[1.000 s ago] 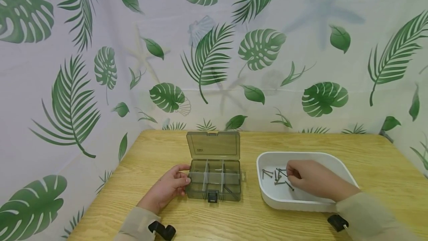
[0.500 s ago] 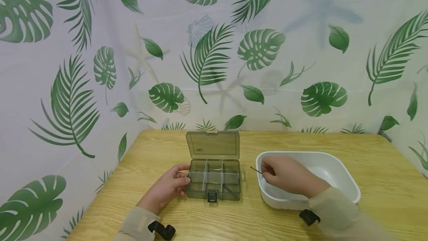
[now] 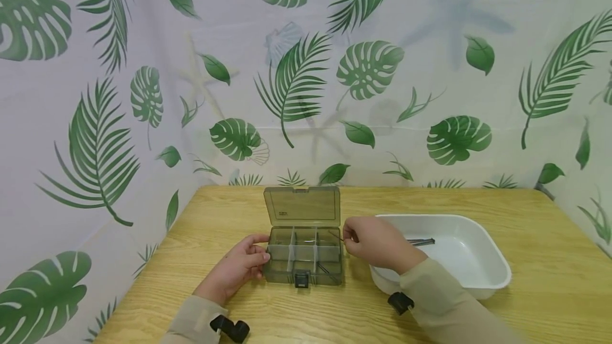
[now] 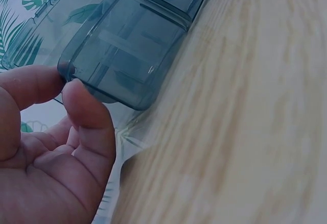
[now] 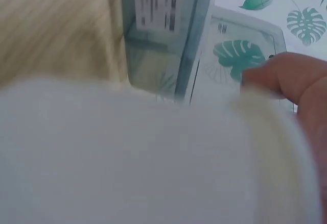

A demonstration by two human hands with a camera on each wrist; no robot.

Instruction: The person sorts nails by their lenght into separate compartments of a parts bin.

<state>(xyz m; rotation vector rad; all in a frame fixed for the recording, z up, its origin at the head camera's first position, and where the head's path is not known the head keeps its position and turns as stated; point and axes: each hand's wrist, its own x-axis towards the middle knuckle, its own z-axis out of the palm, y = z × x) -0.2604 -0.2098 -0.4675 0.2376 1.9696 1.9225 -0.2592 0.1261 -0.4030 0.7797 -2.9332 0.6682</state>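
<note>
A smoky clear compartment box (image 3: pixel 302 275) stands on the table with its lid (image 3: pixel 302 207) raised. My left hand (image 3: pixel 244 267) pinches the box's left end between thumb and fingers; in the left wrist view the thumb and a finger meet at its corner. My right hand (image 3: pixel 373 240) pinches a thin dark screw (image 3: pixel 336 235), whose far end reaches over the box's back right compartment. A few dark screws (image 3: pixel 325 269) lie in the front right compartment. More screws (image 3: pixel 423 241) lie in the white tray (image 3: pixel 494 277), partly hidden by my right hand and forearm.
The wooden table (image 3: pixel 306 317) reaches back to a leaf-printed cloth (image 3: pixel 411 41). The white tray's wall stands under my right forearm and fills much of the right wrist view. A small latch (image 3: pixel 302 279) is on the box's front.
My right hand has lifted a screw out of the white tray and carried it left to the box's right edge. My left hand keeps its place on the box.
</note>
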